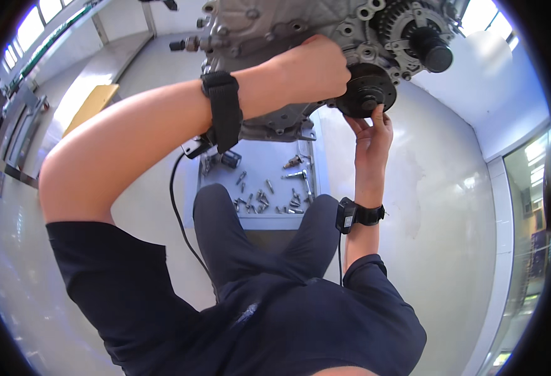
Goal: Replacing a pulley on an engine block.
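Observation:
A large grey metal engine block (263, 37) hangs at the top of the view, with a round black pulley (368, 91) on its front. My left hand (319, 70) is closed in a fist at the pulley's upper left edge, and whatever its fingers may hold is hidden. From below, my right hand (370, 130) grips the pulley's lower rim, its thumb on the front face near the centre bolt and its fingers partly behind. Up and to the right of the pulley sits a toothed gear (393, 28) beside a black cylindrical part (432, 49).
Below the engine, a blue-grey tray (197, 182) bears several loose bolts (262, 198), a ratchet-like tool (303, 178) and a dark cylindrical part (230, 159). A black cable (174, 194) hangs from my left wrist strap (224, 109). A workbench (12, 141) stands far left.

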`<state>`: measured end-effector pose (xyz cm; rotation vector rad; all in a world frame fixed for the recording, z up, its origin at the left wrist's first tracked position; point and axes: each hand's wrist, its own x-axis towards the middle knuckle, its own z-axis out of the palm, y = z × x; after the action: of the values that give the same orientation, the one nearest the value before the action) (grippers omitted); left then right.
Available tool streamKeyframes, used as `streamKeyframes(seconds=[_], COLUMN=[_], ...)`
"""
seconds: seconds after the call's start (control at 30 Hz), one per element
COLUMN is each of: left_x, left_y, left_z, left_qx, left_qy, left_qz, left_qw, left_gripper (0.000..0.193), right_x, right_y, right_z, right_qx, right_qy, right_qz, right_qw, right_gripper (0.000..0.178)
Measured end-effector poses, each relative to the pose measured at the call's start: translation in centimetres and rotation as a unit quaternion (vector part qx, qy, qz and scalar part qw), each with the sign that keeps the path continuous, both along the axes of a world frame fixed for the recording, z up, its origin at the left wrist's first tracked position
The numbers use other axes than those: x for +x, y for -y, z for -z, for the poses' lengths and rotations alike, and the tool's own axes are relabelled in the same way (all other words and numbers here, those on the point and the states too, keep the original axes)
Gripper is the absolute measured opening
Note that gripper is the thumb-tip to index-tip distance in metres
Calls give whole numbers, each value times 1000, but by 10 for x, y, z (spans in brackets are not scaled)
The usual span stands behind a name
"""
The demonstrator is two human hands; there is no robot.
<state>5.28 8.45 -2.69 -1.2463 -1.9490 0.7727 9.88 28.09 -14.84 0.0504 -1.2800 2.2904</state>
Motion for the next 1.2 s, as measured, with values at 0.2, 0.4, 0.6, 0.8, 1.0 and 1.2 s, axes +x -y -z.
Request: streamKeyframes(seconds=[0.2,0.4,0.6,0.8,1.0,1.2], left_x=[-12,11,13,24,26,35], left_y=[-4,-26,-19,-23,-34,-27], left_z=[24,2,6,-12,-2,-16], left_qx=[171,51,103,39,119,-23], left_qy=[-32,56,-116,102,95,126], left_qz=[63,26,9,-40,-64,-94], left_qw=[983,997,988,993,986,987], left_gripper=[7,2,10,8,13,18], right_x=[-18,-4,1,-1,2,6], right_y=[2,-26,1,9,8,10], right_z=[18,15,-4,-3,-6,-8], right_qx=[-53,31,20,15,32,22], right_qy=[16,-34,-28,-37,-44,-43], right_qz=[-15,-28,-53,-41,-19,-22], right_qw=[998,999,998,998,998,999], right_gripper=[55,56,62,62,63,63])
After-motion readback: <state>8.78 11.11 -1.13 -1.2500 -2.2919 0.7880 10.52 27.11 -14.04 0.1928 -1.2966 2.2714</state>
